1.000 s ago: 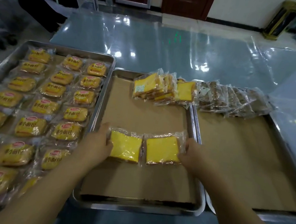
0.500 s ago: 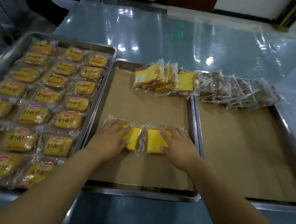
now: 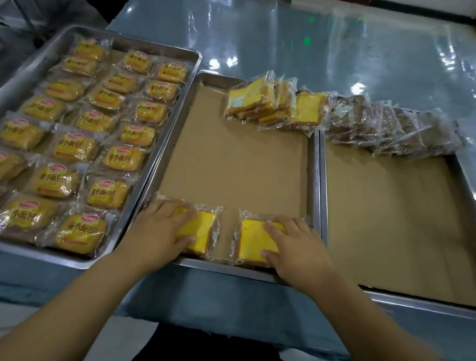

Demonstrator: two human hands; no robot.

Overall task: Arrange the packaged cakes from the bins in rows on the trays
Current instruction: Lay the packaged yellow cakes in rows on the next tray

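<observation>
Since half a second ago the two cakes have slid from the middle of the tray down to its near edge and parted, so a strip of bare paper now shows between them. The left hand lies flat on the left cake, fingers spread over its top and thumb along its near side, covering its left half; the grasp is not closed round it. The right hand rests the same way on the right cake, fingers stretched over its far right corner and thumb at its near edge. Both cakes are yellow squares in clear wrappers, lying flat on the brown paper that lines the middle tray, just beside its near rim, the left one by the left wall and the right one by the right wall. At the far right corner of this tray leans a yellow pile of the same cakes, stood on edge and overlapping. Next to it, along the far end of the right tray, runs a brown pile of wrapped cakes, likewise overlapping; the right tray is also paper-lined. The left tray holds wrapped buns laid flat in rows of three. All three trays sit touching, side by side, on the counter, which is covered in shiny film.
</observation>
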